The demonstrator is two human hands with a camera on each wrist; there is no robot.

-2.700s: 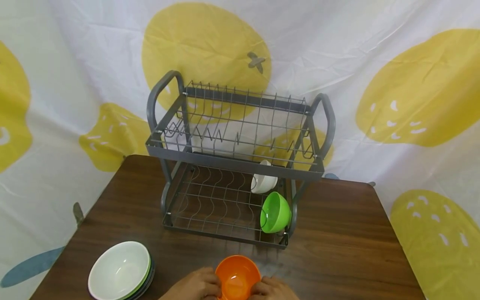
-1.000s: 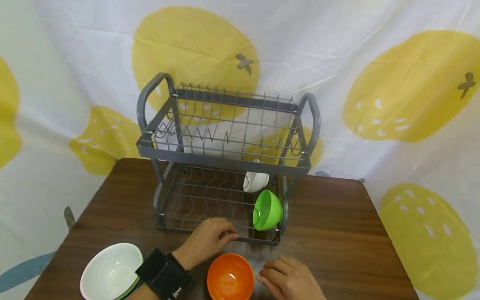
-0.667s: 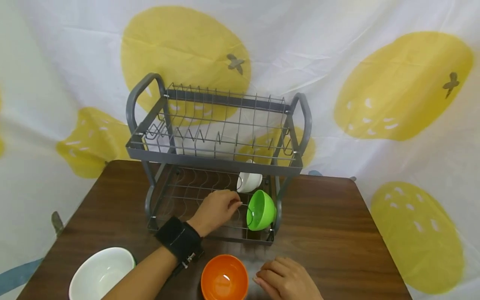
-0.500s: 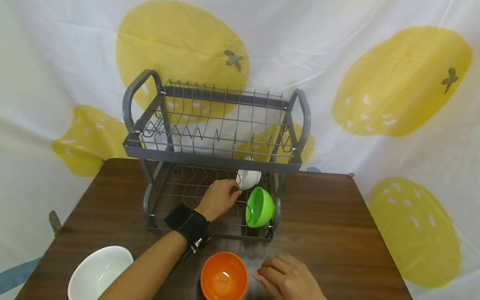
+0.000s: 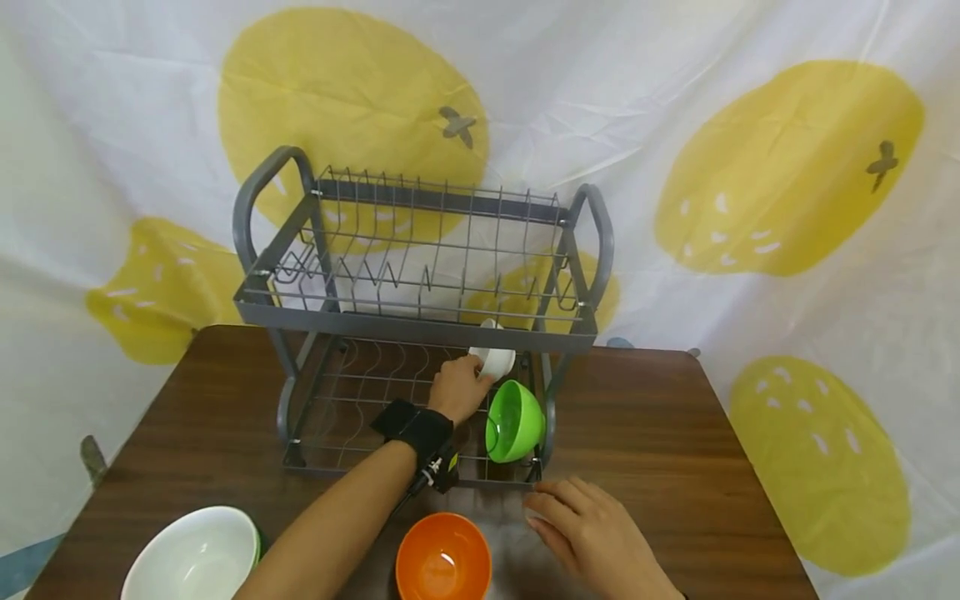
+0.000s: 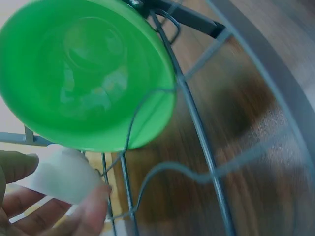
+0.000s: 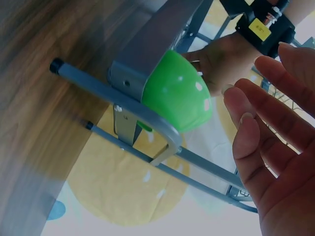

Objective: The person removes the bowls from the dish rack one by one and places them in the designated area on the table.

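Observation:
My left hand (image 5: 459,390) reaches into the lower tier of the grey dish rack (image 5: 420,321), at the small white bowl (image 5: 497,362) standing tilted at the back right. In the left wrist view, thumb and fingers lie on either side of this white bowl (image 6: 64,177). A green bowl (image 5: 516,421) leans on its side just in front of it, at the rack's right end. The right hand (image 5: 585,529) is held loosely, holding nothing, near the rack's front right corner. An orange bowl (image 5: 444,557) sits upright on the table between the forearm and that hand.
At the front left is a stack of bowls with a white bowl (image 5: 193,554) on top, partly behind the left forearm. The upper wire tier (image 5: 420,250) overhangs the lower one. Behind the brown table (image 5: 637,417) hangs a patterned cloth (image 5: 570,100).
Both hands have let go of the orange bowl. The left hand has moved forward into the lower tier to the white bowl; the right hand has shifted right, lately slightly forward. The head view has shifted.

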